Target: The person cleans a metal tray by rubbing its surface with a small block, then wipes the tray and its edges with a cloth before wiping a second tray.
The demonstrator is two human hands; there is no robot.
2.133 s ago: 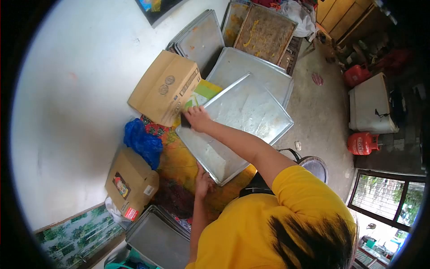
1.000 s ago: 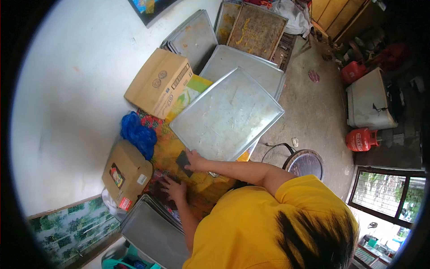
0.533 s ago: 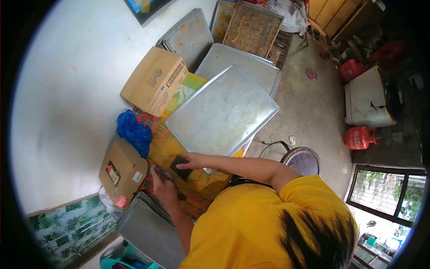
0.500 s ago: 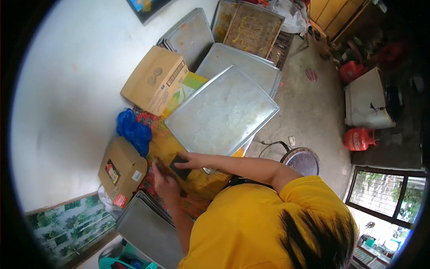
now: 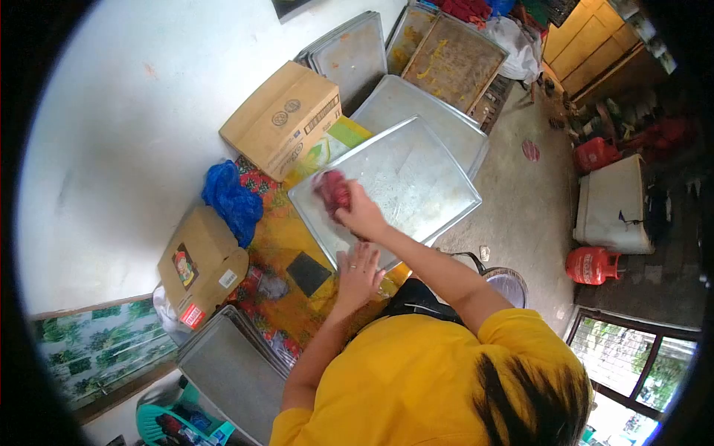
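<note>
A large flat metal baking tray (image 5: 416, 167) lies tilted across the table in front of me. My right hand (image 5: 362, 214) is closed around a crumpled dark red cloth (image 5: 334, 192), which is pressed on the tray's left part. Fingers spread, my left hand (image 5: 359, 273) rests at the tray's near edge. A dark square pad (image 5: 309, 274) lies on the orange patterned table cover (image 5: 279, 230), just left of that hand.
Behind stand more trays (image 5: 349, 52) and a cardboard box (image 5: 282, 119). To the left are a blue plastic bag (image 5: 232, 199) and an open carton (image 5: 197, 256). Stacked trays (image 5: 234, 372) lean near a green basket (image 5: 152, 424). A red gas cylinder (image 5: 591, 265) stands on the right.
My right hand has left the dark pad and moved up onto the tray, now with the red cloth. My left hand has shifted right to the tray's edge. The view has tilted slightly.
</note>
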